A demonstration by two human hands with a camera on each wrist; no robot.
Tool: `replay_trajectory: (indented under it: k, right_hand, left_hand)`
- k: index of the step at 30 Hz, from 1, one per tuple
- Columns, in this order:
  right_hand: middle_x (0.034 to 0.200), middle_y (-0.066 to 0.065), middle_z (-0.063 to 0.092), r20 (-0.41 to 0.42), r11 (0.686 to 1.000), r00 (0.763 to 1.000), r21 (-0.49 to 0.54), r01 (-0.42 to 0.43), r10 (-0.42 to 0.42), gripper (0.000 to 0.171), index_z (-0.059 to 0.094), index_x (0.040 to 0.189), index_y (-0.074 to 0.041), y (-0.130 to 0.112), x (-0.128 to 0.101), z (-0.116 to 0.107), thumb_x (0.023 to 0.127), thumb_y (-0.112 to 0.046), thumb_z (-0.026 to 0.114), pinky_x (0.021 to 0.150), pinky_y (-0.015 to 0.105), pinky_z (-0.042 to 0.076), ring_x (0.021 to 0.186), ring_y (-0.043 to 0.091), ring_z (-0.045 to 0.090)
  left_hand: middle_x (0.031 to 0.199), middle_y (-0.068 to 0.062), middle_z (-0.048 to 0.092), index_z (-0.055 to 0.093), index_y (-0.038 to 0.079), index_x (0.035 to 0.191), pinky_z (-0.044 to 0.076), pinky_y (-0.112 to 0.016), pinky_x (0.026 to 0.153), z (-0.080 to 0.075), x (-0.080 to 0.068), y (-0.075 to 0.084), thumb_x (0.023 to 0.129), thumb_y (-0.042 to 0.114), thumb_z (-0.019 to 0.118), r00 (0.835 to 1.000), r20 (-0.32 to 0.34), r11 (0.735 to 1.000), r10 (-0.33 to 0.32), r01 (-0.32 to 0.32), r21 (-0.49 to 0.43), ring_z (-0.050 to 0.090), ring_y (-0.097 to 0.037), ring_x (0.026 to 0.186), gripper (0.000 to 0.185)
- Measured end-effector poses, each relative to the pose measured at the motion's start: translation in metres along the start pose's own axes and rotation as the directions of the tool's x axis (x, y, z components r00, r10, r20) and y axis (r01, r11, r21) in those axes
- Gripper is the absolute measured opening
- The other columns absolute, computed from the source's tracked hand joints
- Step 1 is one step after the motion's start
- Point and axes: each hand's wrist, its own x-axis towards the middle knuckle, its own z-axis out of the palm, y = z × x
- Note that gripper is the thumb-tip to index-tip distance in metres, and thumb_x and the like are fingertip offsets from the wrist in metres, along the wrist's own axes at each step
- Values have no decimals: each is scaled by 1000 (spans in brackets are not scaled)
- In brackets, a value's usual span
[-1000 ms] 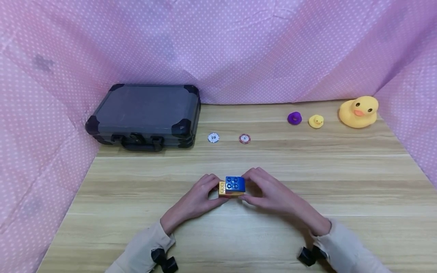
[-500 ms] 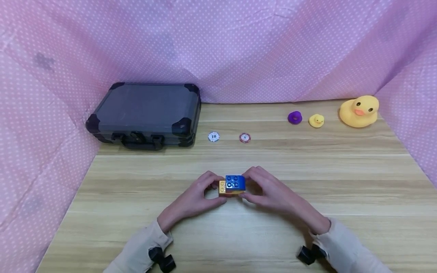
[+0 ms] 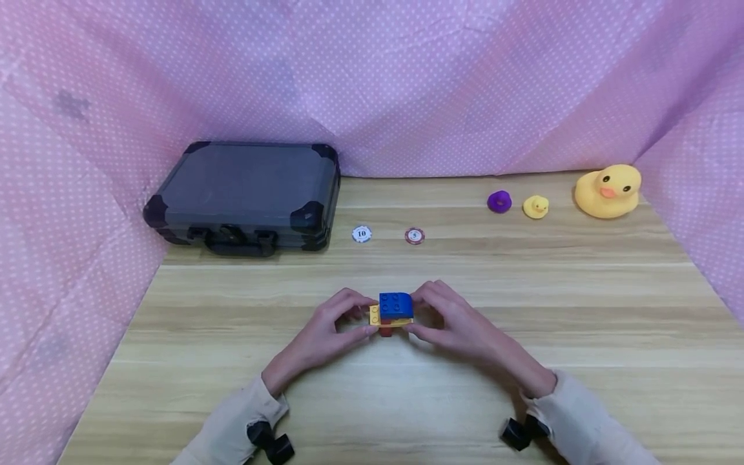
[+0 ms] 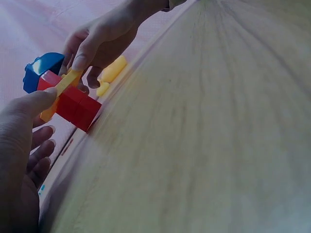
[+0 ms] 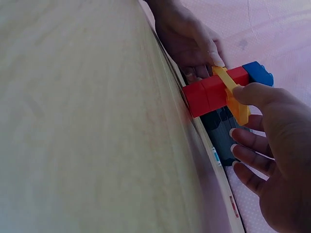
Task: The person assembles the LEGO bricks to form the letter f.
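A stack of toy building bricks stands between both hands near the middle of the table. Its top is a blue curved brick, with a red brick under it. Below those comes a yellow plate-like brick, and red bricks form the base, at or close to the tabletop. My left hand pinches the yellow brick's left end between thumb and fingers. At its right end, my right hand pinches the same yellow brick. Fingertips on the far side are partly hidden by the bricks.
A dark hard case lies at the back left. Two poker chips, one white-blue and one red, lie behind the hands. A purple duck, a small yellow duck and a large yellow duck sit back right.
The yellow brick and blue brick have shifted slightly up in the head view, and the red base now shows beneath them. My left hand has shifted its hold at the left end.
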Motion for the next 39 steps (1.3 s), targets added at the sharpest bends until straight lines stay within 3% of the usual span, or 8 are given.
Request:
replay_trajectory:
  k: [6,13,22,29,39]
  right_hand:
    - [114,-9,65,-31,996,998,72,-55,58,28,68,120,-16,2,1,2,94,-19,79,86,32,54,102,13,58]
    - [111,-3,68,-60,990,996,131,-59,67,24,70,120,-11,3,3,6,97,-14,75,79,30,56,93,13,62]
    - [107,0,68,-70,982,987,137,-131,142,22,70,120,-6,6,9,8,100,-14,71,77,29,56,87,13,63]
    - [107,1,69,-73,976,981,134,-170,181,25,70,124,-4,8,16,8,103,-17,67,74,28,54,86,14,61]
    - [109,3,73,-128,983,978,95,-156,168,19,73,119,-4,15,24,13,103,-13,67,79,32,57,89,14,64]
  left_hand:
    - [118,5,62,70,17,134,52,-34,87,0,0,1,97,24,76,999,-41,997,-20,22,70,57,-14,104,38]
    - [119,7,63,69,21,136,52,-37,87,2,5,3,98,30,74,995,-88,991,-41,52,127,56,-13,107,39]
    - [122,4,67,72,16,131,49,-45,96,7,13,2,99,26,73,988,-152,992,-31,50,120,54,-15,116,33]
    - [121,4,69,73,17,129,50,-44,95,9,20,3,100,27,72,977,-191,989,-99,118,91,57,-15,113,31]
    - [116,2,74,75,13,125,52,-42,91,10,30,3,101,24,71,964,-231,982,-131,158,101,61,-17,106,27]
